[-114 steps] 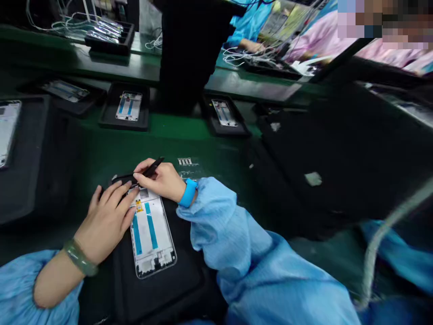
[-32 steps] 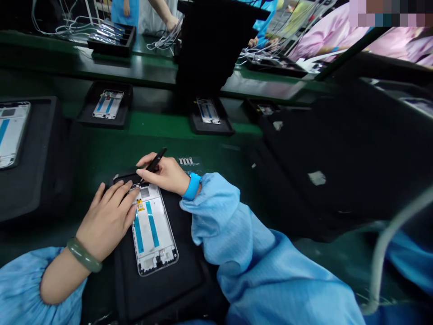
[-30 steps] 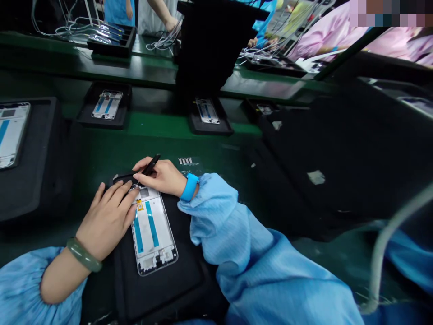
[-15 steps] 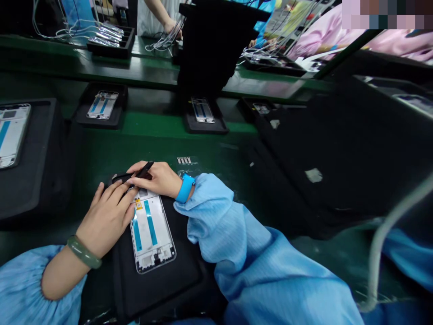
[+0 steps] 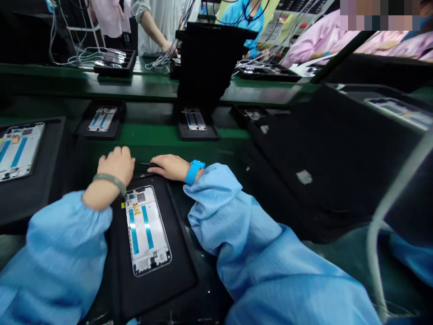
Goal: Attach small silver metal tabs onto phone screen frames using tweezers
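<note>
My left grip (image 5: 115, 164) is open and empty, its fingers resting lightly on the green desk (image 5: 152, 135) just above the top edge of a black mat (image 5: 179, 266). A pale green bangle (image 5: 106, 180) circles that wrist. My right grip (image 5: 171, 167) is closed on slim black tweezers (image 5: 149, 164), which point left towards my other hand, and a bright blue wristband (image 5: 193, 172) sits on that wrist. The tweezers hover just above the top of the mat and do not touch the phone frame.

The phone frame (image 5: 147, 230) lies flat and face up in the middle of the mat, directly below and between my grips, with its long side running away from me. It has a silver rim and a white inner face. Two long blue strips (image 5: 145, 228) run along it, and a small yellow tag (image 5: 136, 208) sits near its upper end. These parts are already in place. The frame looks much like those in the black tray (image 5: 102, 119) ahead and on the mat to my left (image 5: 20, 151), so it appears similarly far along. Past the black screen (image 5: 209, 63), a co-worker's hand (image 5: 165, 49) rests among bundled white wires (image 5: 162, 61).
</note>
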